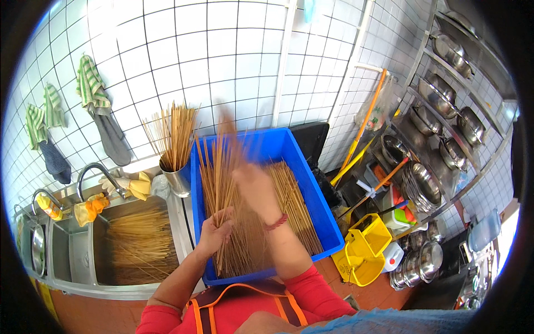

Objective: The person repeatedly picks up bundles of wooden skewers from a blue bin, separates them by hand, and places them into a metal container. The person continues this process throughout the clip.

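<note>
A blue plastic bin (323, 208) stands before me, holding many thin wooden sticks (292, 200). My left hand (217, 231) is closed around a bundle of long sticks (217, 175) that stand up from the bin's left part. My right hand (250, 179), blurred by motion, is over the middle of the bin beside that bundle; whether it grips any sticks is not clear. A red cord bracelet circles the right wrist. Left of the bin, a metal container (178, 179) holds more upright sticks. Another mass of sticks (142, 242) lies in the sink.
At the left is a steel sink (73, 250) with taps and rubber gloves (94, 207). Cloths (89, 83) hang on the tiled wall. To the right stand a yellow mop bucket (363, 254), long-handled tools and a metal rack (454, 121) with steel pans.
</note>
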`<action>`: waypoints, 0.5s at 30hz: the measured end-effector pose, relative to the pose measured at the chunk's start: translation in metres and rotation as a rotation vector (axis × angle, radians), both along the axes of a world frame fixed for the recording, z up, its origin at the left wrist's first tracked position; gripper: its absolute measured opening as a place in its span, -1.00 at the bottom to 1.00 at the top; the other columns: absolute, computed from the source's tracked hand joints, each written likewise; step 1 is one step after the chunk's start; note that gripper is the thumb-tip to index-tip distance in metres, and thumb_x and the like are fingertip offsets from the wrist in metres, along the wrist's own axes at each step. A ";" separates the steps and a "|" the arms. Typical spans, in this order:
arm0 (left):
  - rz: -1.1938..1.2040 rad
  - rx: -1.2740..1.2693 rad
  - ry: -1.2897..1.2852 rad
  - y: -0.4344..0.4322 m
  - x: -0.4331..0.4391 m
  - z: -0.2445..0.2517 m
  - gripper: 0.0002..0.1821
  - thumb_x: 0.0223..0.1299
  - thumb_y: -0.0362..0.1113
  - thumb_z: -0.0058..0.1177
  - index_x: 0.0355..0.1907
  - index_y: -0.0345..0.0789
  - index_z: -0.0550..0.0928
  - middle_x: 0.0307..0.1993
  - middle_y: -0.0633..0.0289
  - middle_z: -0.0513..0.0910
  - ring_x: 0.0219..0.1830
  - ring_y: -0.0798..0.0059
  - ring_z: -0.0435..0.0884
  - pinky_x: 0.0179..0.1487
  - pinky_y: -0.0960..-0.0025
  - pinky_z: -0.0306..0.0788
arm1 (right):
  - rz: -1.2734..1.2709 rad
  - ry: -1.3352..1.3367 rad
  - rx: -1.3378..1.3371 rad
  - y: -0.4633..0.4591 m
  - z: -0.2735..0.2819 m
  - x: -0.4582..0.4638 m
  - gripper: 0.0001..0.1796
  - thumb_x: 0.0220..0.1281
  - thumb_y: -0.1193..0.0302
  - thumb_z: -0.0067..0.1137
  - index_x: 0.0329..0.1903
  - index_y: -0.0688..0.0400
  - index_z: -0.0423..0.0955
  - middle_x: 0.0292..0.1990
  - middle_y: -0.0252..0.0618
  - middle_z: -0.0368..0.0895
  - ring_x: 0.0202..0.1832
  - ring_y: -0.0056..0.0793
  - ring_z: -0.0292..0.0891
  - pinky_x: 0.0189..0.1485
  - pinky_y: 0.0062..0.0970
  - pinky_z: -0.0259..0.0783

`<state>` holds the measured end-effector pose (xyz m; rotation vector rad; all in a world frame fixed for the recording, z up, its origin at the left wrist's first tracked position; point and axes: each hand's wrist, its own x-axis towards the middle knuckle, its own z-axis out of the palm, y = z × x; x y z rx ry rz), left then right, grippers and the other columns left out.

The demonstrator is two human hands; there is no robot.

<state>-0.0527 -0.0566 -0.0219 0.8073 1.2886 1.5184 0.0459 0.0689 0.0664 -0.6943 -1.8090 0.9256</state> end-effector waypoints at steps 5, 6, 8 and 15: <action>-0.008 -0.006 -0.006 -0.002 -0.007 0.000 -0.55 0.19 -0.50 -0.06 0.16 -0.34 0.30 -0.41 0.35 0.48 -0.65 0.68 0.35 -0.65 0.57 0.26 | -0.097 0.582 -0.428 0.035 0.015 0.042 -0.80 0.29 0.28 -0.01 -0.35 0.13 0.44 -0.70 -0.54 0.29 -0.72 -0.75 0.17 -0.69 -0.70 0.08; 0.010 0.032 -0.026 -0.002 -0.007 0.001 -0.50 0.18 -0.51 -0.06 0.20 -0.32 0.25 -0.39 0.33 0.48 -0.66 0.68 0.35 -0.66 0.57 0.26 | -0.061 0.667 -0.460 0.039 0.016 0.049 -0.82 0.28 0.30 -0.01 -0.38 0.12 0.41 -0.72 -0.53 0.26 -0.73 -0.75 0.13 -0.71 -0.70 0.02; 0.042 0.091 -0.073 -0.003 -0.006 0.006 -0.40 0.15 -0.53 -0.05 0.26 -0.26 0.17 -0.36 0.31 0.48 -0.66 0.66 0.35 -0.68 0.57 0.26 | -0.019 0.803 -0.541 0.045 0.013 0.057 -0.80 0.28 0.31 -0.01 -0.45 0.08 0.33 -0.74 -0.48 0.23 -0.77 -0.73 0.04 -0.75 -0.66 -0.10; 0.243 0.309 -0.166 -0.035 -0.023 0.036 -0.11 0.07 -0.61 -0.17 0.39 0.02 -0.19 -0.25 0.21 0.44 -0.70 0.67 0.28 -0.69 0.61 0.19 | 0.072 0.884 -0.585 0.055 0.000 0.056 -0.85 0.34 0.32 -0.11 -0.35 0.07 0.34 -0.60 -0.22 0.46 -0.79 -0.67 0.05 -0.76 -0.66 -0.07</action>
